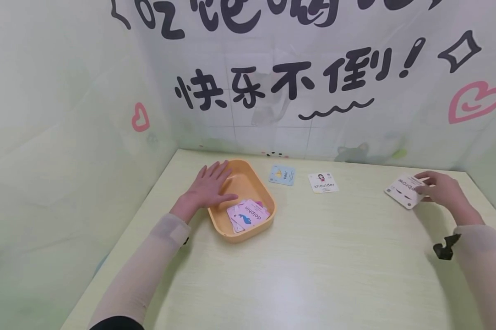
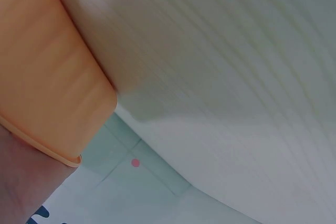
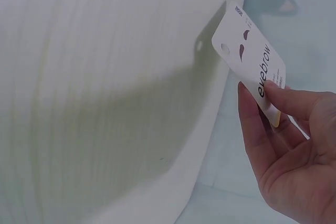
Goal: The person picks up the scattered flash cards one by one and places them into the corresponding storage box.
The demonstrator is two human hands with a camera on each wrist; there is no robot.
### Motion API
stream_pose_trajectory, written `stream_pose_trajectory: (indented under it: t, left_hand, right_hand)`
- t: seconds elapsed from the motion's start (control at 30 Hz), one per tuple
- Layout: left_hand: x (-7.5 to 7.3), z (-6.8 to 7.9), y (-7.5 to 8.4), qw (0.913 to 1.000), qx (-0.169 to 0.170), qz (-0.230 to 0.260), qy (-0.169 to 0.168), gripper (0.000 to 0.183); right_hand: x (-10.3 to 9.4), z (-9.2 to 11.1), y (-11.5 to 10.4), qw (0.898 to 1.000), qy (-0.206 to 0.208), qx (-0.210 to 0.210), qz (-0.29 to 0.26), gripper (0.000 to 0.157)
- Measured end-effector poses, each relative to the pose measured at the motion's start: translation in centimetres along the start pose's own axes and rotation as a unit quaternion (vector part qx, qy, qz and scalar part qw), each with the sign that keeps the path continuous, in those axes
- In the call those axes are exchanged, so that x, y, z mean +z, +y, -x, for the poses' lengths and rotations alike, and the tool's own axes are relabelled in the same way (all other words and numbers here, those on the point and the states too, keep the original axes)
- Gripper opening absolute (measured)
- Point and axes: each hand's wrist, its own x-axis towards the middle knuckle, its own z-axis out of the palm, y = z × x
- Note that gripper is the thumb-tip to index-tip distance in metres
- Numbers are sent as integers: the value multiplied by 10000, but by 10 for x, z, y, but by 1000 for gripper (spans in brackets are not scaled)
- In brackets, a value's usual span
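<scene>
My right hand [image 1: 440, 189] pinches a white flashcard [image 1: 405, 190] printed "eyebrow" between thumb and fingers, above the right part of the table. In the right wrist view the flashcard [image 3: 252, 59] is tilted, its shadow on the tabletop. My left hand [image 1: 206, 185] lies with fingers spread over the left rim of an orange plastic basket [image 1: 268, 200]. Inside the basket, several cards lie in a loose pile near its front, a "dolphin" card [image 1: 249, 214] on top. The left wrist view shows the basket's outer wall [image 2: 58, 72] and only a part of the hand.
A blue "pear" card [image 1: 282, 175] and a white "shoulder" card [image 1: 323, 182] lie flat near the back of the pale wooden table [image 1: 313, 256]. Behind them hangs a printed cloth [image 1: 268, 110] with large dark characters. Another cloth wall [image 1: 66, 151] stands on the left.
</scene>
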Motion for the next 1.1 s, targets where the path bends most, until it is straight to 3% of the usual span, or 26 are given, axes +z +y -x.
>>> stream_pose_trajectory:
  t: [0.7, 1.1]
  left_hand:
    - [0, 0, 1, 10000, -37, 52, 5, 95]
    - [0, 0, 0, 10000, -32, 50, 24, 95]
  right_hand:
    - [9, -1, -53, 9975, -109, -641, -262, 43]
    - [20, -2, -99, 9944, -225, -984, -322, 37]
